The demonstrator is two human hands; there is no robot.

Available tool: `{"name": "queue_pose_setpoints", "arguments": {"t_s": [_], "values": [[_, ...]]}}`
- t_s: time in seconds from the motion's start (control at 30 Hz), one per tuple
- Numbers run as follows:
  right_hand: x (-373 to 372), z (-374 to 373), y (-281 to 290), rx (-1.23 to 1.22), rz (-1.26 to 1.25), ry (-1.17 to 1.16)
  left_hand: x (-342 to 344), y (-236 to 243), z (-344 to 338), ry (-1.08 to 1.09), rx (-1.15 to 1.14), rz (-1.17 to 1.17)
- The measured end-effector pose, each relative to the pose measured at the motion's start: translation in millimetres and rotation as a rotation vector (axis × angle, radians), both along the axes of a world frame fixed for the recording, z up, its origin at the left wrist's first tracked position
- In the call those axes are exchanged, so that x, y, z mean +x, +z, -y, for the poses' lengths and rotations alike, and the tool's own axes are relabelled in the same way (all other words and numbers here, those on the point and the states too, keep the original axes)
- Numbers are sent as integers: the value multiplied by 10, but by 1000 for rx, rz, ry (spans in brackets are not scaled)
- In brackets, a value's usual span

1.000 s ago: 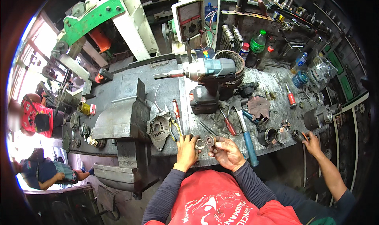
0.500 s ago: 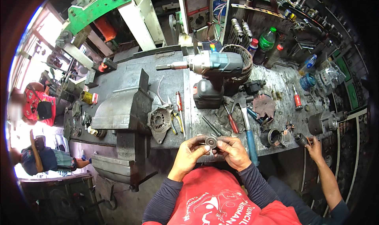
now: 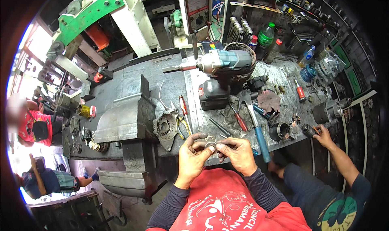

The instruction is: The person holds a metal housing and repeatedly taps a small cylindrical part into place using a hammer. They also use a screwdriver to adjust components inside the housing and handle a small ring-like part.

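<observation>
— Head view: we find both hands, left hand (image 3: 193,156) and right hand (image 3: 238,154), pinched together on a small metal ring (image 3: 210,145) above the bench (image 3: 162,81) edge.

— We judge the work mid-course; the alternator housing (image 3: 166,127) lies apart, unassembled.

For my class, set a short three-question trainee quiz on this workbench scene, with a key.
1. True or false: both hands hold the small metal ring.
2. The hammer has a handle of which colour? A red, B blue, C yellow.
3. What stands upright on the bench behind the hands?

Key
1. True: left hand and right hand pinch it together.
2. B.
3. The cordless impact driver.
</observation>
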State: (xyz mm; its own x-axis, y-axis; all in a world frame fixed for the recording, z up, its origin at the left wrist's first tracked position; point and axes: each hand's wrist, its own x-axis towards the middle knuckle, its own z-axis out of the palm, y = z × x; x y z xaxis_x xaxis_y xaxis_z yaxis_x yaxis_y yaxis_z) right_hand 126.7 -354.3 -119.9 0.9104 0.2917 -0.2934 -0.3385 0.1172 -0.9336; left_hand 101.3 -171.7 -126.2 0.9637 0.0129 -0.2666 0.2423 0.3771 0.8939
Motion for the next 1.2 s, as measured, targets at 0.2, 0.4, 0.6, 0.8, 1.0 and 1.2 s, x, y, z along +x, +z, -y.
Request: {"name": "queue_pose_setpoints", "arguments": {"t_s": [0.2, 0.4, 0.6, 0.8, 1.0, 1.2], "values": [[-81, -97, 33, -57, 43, -39, 27, -3, -90, 0, -23, -25], [-97, -143, 48, -58, 40, -51, 59, 43, -149, -25, -48, -41], [-102, -114, 35, -16, 22, -56, 87, 59, -143, -37, -37, -40], [-40, -169, -56, -158, -41, -40, 105, -8, -157, -32, -19, -43], [-254, -94, -174, -424, 754, 79, 219, -109, -202, 79, -90, -76], [-360, 95, -256, -462, 459, 30, 202, -138, -212, 51, -6, -89]]}}
